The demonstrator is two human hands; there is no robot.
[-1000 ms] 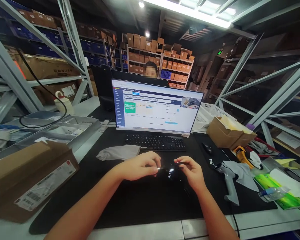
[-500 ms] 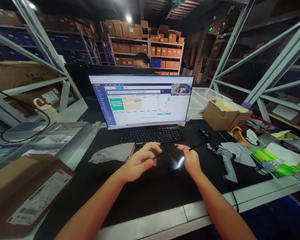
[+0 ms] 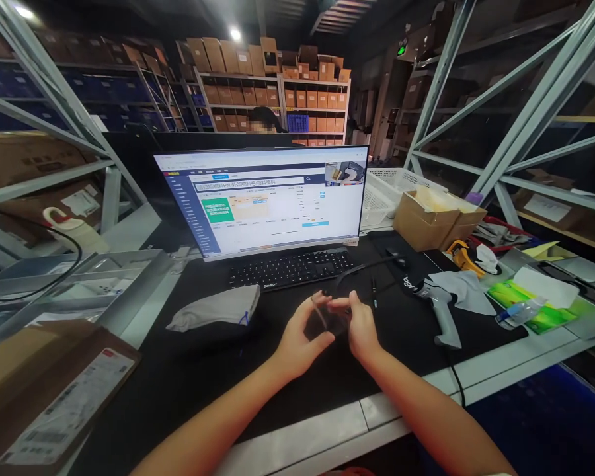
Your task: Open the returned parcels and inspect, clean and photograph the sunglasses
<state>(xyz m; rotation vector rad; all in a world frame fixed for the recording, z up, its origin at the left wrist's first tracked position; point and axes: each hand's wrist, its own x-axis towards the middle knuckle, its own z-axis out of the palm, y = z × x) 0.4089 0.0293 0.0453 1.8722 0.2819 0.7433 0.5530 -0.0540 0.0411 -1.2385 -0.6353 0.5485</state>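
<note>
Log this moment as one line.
left hand: at blurred thin item | right hand: close beside it | grips: unclear | beyond: keyboard | leftward: grey pouch | rightward: scanner

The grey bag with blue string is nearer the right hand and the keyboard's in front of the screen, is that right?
No, the head view shows the grey bag nearer the left hand; the keyboard is in front of the screen.

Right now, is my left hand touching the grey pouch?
Apart: the head view shows a strip of black mat between the left hand and the grey pouch.
</note>
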